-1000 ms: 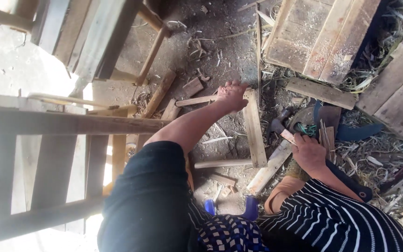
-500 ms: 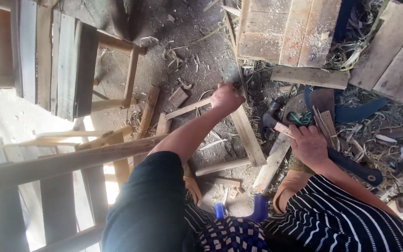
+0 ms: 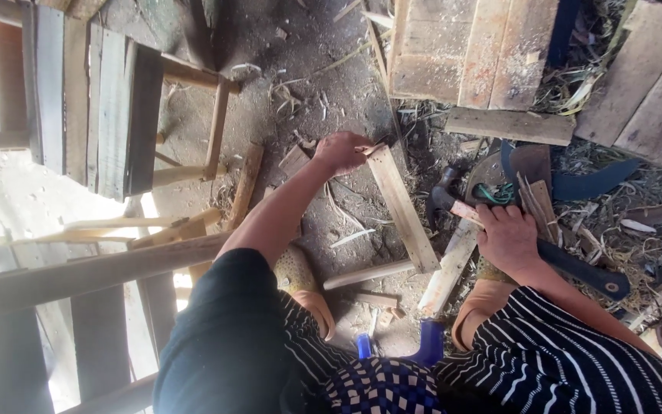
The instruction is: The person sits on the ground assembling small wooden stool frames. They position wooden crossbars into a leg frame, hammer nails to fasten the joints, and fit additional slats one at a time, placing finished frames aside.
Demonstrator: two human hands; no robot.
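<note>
The wooden slat lies on the dirt floor, its far end pinched in the closed fingers of the left hand, arm outstretched. At its three o'clock, the right hand grips a hammer by the handle, wrist bent low. Pressing the slat flat before striking would likely keep it steady.

Bare dirt floor far-centre is sitting open; a wooden stool is blocking left, boards and blades crowding right.
</note>
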